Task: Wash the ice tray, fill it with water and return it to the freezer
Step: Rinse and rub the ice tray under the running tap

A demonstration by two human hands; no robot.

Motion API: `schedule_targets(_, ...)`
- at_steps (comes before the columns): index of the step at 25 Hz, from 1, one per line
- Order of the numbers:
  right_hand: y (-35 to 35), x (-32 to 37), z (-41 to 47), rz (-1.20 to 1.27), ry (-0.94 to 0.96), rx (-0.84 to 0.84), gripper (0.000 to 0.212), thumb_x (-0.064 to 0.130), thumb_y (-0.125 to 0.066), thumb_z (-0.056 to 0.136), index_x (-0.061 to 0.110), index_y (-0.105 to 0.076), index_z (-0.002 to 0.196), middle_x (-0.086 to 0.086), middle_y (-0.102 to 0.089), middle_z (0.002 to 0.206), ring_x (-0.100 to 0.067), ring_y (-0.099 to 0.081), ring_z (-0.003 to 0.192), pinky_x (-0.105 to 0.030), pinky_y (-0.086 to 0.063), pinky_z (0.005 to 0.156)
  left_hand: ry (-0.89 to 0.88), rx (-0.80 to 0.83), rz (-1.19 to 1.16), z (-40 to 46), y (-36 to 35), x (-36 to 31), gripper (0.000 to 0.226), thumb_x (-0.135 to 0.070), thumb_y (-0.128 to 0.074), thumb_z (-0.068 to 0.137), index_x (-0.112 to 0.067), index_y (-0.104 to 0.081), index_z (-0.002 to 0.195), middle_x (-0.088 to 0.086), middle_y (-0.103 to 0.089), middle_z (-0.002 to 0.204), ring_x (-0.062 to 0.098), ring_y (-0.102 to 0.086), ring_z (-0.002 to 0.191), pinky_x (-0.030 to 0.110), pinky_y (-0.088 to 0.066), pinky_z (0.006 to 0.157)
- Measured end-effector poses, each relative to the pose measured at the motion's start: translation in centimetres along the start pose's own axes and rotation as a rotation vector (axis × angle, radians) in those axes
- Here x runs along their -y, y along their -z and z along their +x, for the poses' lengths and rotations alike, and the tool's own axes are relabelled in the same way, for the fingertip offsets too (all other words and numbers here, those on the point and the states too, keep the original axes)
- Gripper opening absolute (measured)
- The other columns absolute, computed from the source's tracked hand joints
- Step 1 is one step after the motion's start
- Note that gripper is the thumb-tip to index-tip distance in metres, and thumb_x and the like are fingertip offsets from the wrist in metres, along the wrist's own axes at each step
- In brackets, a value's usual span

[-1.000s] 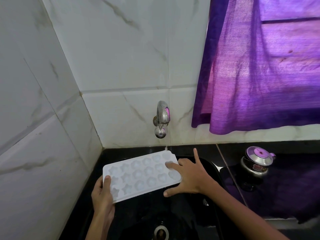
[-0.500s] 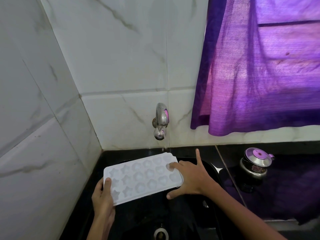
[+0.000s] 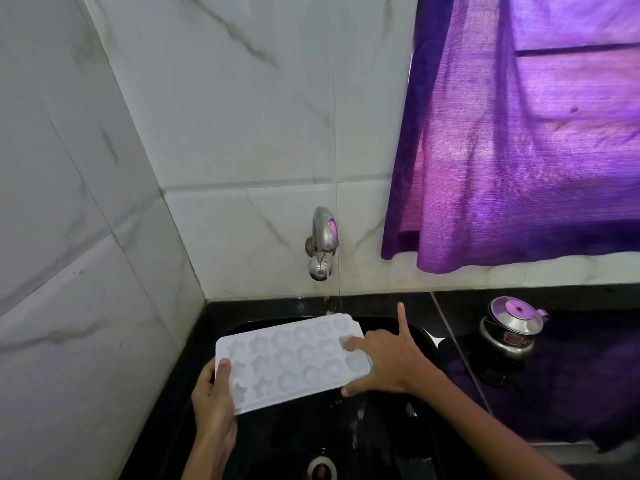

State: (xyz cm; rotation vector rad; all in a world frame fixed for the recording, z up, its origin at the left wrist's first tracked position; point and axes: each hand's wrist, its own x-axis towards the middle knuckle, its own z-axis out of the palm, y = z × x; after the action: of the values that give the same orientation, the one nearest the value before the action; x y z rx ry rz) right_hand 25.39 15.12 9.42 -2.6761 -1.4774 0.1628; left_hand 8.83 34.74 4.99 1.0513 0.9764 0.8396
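A white ice tray (image 3: 291,362) with star and round moulds is held nearly level over the black sink (image 3: 388,445). My left hand (image 3: 214,393) grips its near left end, thumb on top. My right hand (image 3: 384,358) lies over the tray's right end with a fingertip pressed into a mould, thumb below the edge and one finger pointing up. A thin stream of water falls from the steel tap (image 3: 322,244) onto the tray's far right corner and drips off into the sink.
The sink drain (image 3: 322,469) lies below the tray. A small steel pot with a lid (image 3: 509,330) stands on the black counter to the right. A purple curtain (image 3: 519,133) hangs above it. Marble-tiled walls close the left and back.
The tray has stayed under the tap. My right hand's fingertip has shifted slightly across the moulds at the tray's right end. Water now drips from the tray into the sink.
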Motion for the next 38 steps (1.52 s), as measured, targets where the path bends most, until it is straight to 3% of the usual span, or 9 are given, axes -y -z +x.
schedule_targets(4,0.2,0.2,0.1,-0.004,0.003,0.009,0.079,0.078,-0.048,0.072,0.037,-0.032,0.138,0.002,-0.057,0.102,-0.017,-0.050,0.113,-0.051,0.042,0.085,0.027,-0.007,-0.008,0.2,0.0,0.0,0.037,-0.021,-0.049,0.096,-0.007,-0.050,0.131,0.017,-0.058,0.122,0.033,-0.057,0.107,0.043,-0.048,0.085)
schedule_targets(10,-0.2,0.4,0.4,0.146,0.010,-0.052,0.077,0.076,-0.050,0.073,0.036,-0.030,0.135,0.010,-0.063,0.107,-0.010,-0.052,0.116,-0.054,0.035,0.098,0.045,-0.045,-0.017,0.5,0.4,-0.5,0.034,-0.022,-0.050,0.096,-0.008,-0.052,0.128,0.017,-0.058,0.123,0.030,-0.057,0.102,0.042,-0.048,0.082)
schedule_targets(15,-1.0,0.0,-0.5,0.247,0.006,-0.147,0.050,0.063,-0.049,0.084,0.028,-0.034,0.117,0.027,-0.043,0.079,-0.001,-0.052,0.094,-0.051,0.013,0.115,0.056,-0.053,-0.035,0.9,0.3,-1.1,0.033,-0.021,-0.049,0.097,-0.008,-0.052,0.127,0.016,-0.057,0.121,0.029,-0.056,0.099,0.041,-0.047,0.081)
schedule_targets(17,-1.7,-0.2,-0.5,0.286,0.009,-0.184,0.038,0.059,-0.047,0.086,0.031,-0.038,0.111,0.024,-0.049,0.109,-0.002,-0.047,0.115,-0.046,0.005,0.119,0.046,-0.046,-0.039,1.1,0.1,-1.4,0.033,-0.019,-0.048,0.097,-0.007,-0.051,0.128,0.016,-0.057,0.119,0.028,-0.055,0.098,0.040,-0.046,0.082)
schedule_targets(19,-2.1,-0.5,-0.4,0.289,0.005,-0.198,0.034,0.056,-0.045,0.088,0.034,-0.044,0.114,0.010,-0.035,0.146,-0.009,-0.028,0.139,-0.039,-0.002,0.119,0.043,-0.034,-0.032,1.1,-0.3,-1.7,0.034,-0.020,-0.048,0.097,-0.007,-0.051,0.129,0.015,-0.057,0.120,0.028,-0.056,0.099,0.040,-0.046,0.082)
schedule_targets(20,-2.3,-0.5,-0.3,0.269,0.002,-0.194,0.034,0.054,-0.045,0.090,0.035,-0.047,0.119,0.007,-0.027,0.153,-0.011,-0.025,0.141,-0.037,-0.003,0.118,0.040,-0.026,-0.028,1.2,-0.5,-1.8,0.035,-0.020,-0.048,0.097,-0.007,-0.050,0.129,0.016,-0.057,0.121,0.028,-0.056,0.099,0.040,-0.047,0.081)
schedule_targets(23,-2.4,-0.3,-0.1,0.256,0.015,-0.217,0.039,0.042,-0.047,0.095,0.034,-0.048,0.133,0.005,-0.024,0.155,-0.017,-0.029,0.139,-0.035,-0.010,0.117,0.031,-0.002,-0.026,1.4,-1.1,-2.2,0.037,-0.019,-0.048,0.097,-0.006,-0.049,0.131,0.015,-0.058,0.120,0.026,-0.057,0.098,0.039,-0.047,0.080)
schedule_targets(30,-1.8,-0.2,-0.3,0.215,-0.020,-0.203,0.034,0.034,-0.048,0.096,0.028,-0.048,0.130,0.004,-0.025,0.153,-0.020,-0.037,0.133,-0.028,-0.036,0.103,0.032,0.021,-0.015,1.2,-1.7,-2.2,0.036,-0.017,-0.047,0.097,-0.006,-0.048,0.131,0.012,-0.057,0.114,0.025,-0.056,0.098,0.038,-0.046,0.079)
schedule_targets(38,-1.7,-0.3,-0.7,0.181,-0.012,-0.205,0.035,0.030,-0.047,0.097,0.028,-0.045,0.131,0.002,-0.026,0.151,-0.018,-0.045,0.123,-0.026,-0.046,0.091,0.044,0.037,0.005,0.9,-2.1,-2.2,0.033,-0.019,-0.047,0.097,-0.008,-0.050,0.128,0.010,-0.058,0.113,0.026,-0.057,0.099,0.037,-0.047,0.076)
